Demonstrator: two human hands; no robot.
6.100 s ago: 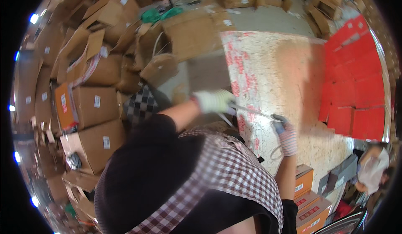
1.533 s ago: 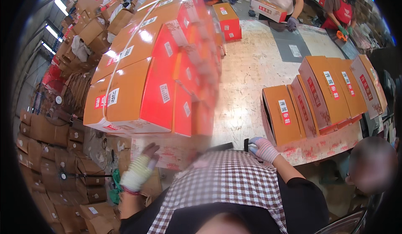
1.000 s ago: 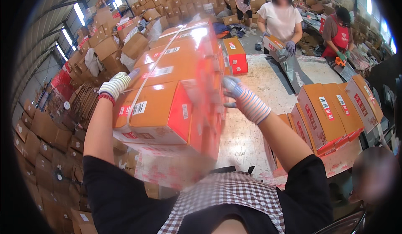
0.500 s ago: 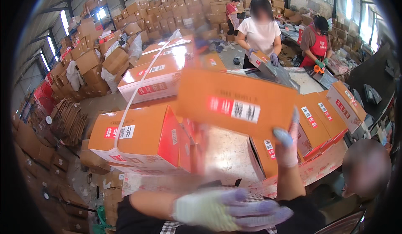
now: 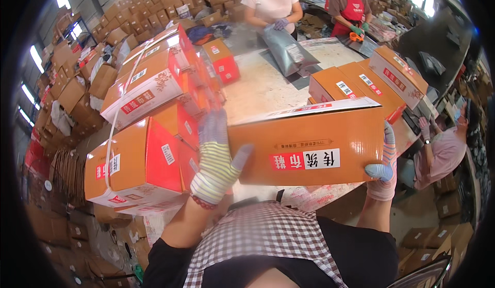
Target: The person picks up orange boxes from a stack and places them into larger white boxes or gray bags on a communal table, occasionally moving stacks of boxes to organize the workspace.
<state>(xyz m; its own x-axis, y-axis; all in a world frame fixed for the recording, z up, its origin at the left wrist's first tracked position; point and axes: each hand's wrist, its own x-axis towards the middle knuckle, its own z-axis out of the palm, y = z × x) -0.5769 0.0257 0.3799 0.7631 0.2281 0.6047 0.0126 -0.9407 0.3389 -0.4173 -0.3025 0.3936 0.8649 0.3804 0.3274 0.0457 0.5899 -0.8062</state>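
An orange shoebox (image 5: 304, 142) with a red and white label is in front of me, held level above the white-topped table (image 5: 252, 102). My right hand (image 5: 382, 167), in a striped glove, grips its right end, thumb on the near face. At its left end is my left hand (image 5: 215, 156), gloved too, fingers stretched up and thumb spread toward the box edge. Whether that thumb touches the box I cannot tell. Close by on the left stands a strapped stack of orange and red shoeboxes (image 5: 124, 156).
More shoeboxes (image 5: 356, 82) lie on the table at the right, and one small box (image 5: 220, 61) is at the far left. Across the table a person (image 5: 270, 4) handles a grey plastic bag (image 5: 290, 51). Another person (image 5: 438, 151) is close on the right. Carton piles fill the background.
My left hand has swung from low across my front up to the box's left end. The box has come lower and more level in my right hand. My view has tipped downward.
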